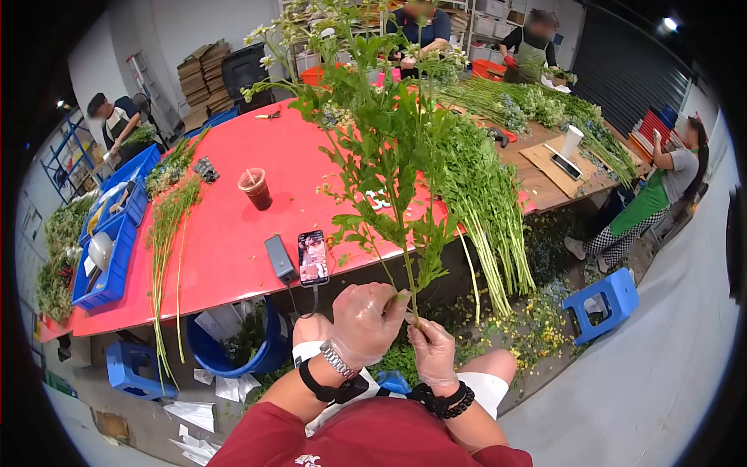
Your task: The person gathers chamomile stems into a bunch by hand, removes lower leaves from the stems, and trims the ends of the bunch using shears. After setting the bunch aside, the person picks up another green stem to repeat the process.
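Observation:
A tall leafy flower stem [401, 194] with small white blooms at its top stands upright before me. My right hand [433, 352], in a clear glove, is closed around its lower end. My left hand [369, 323], gloved as well, is pinched beside the stem just above the right hand. A thin side shoot runs down to its fingertips, where a bit of green shows. Right of the stem, a large pile of green stems [482, 194] lies on the table with its cut ends over the edge.
The red-topped table [226, 210] carries a phone [313, 257], a power bank [280, 259], a drink cup [254, 189] and a thinner bunch of stems [167, 233]. Below are a blue bin [268, 354] and blue stools [601, 305]. Several co-workers stand around the table.

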